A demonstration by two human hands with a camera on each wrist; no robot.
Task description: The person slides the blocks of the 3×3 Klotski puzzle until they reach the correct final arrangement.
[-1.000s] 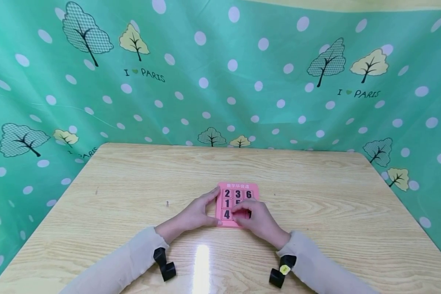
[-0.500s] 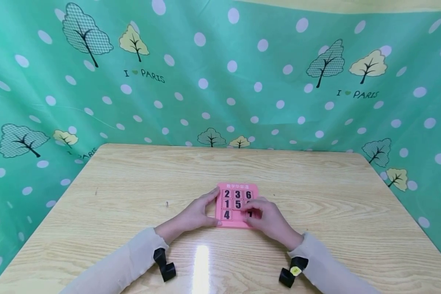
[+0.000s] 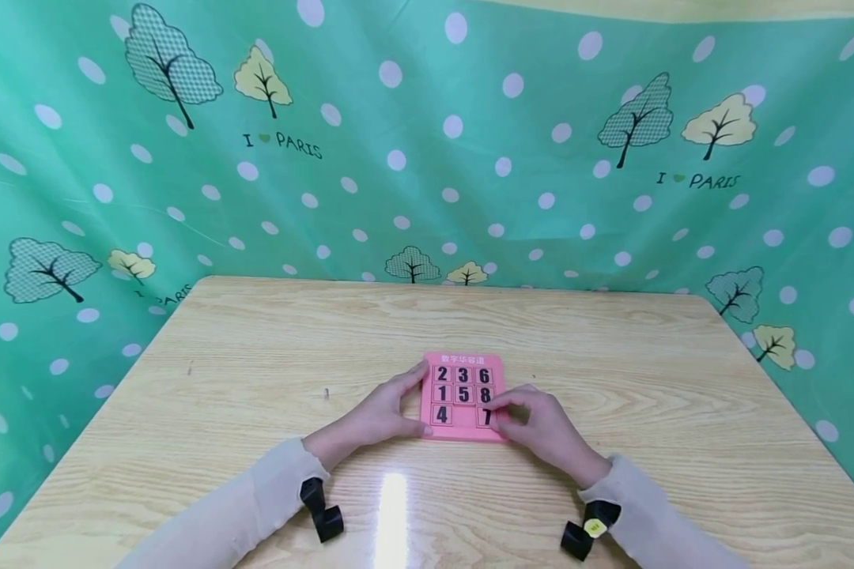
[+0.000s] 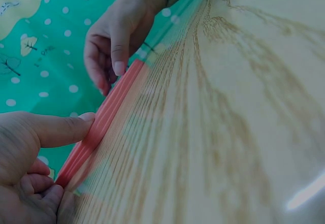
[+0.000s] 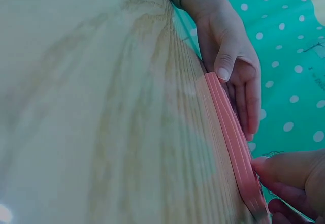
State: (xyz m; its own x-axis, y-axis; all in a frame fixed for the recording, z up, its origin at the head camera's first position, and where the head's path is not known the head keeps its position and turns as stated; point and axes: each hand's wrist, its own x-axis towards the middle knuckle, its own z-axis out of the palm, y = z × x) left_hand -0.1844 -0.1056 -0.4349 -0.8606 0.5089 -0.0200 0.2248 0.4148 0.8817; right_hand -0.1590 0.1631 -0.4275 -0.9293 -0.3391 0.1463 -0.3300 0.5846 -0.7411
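A pink sliding number puzzle (image 3: 462, 433) lies flat on the table, its tiles reading 2 3 6, 1 5 8, then 4, a gap and 7. My left hand (image 3: 380, 411) holds its left side, fingertips at the upper left edge and thumb at the near left corner. In the left wrist view that thumb (image 4: 68, 131) presses on the puzzle's pink side (image 4: 109, 109). My right hand (image 3: 541, 423) is at the lower right, index fingertip between the 8 tile and the 7 tile (image 3: 487, 416), thumb tip beside the 7. Its fingers are loosely bent.
The wooden table (image 3: 292, 340) runs back to a green dotted curtain (image 3: 427, 103) with printed trees. A bright light reflection (image 3: 392, 514) shows near the front. Black wrist cameras sit on the left cuff (image 3: 320, 510) and right cuff (image 3: 591, 525).
My right hand has moved right from the bottom middle of the puzzle to its right edge, uncovering the 5, 8 and 7 tiles and the gap. My left hand stays in place.
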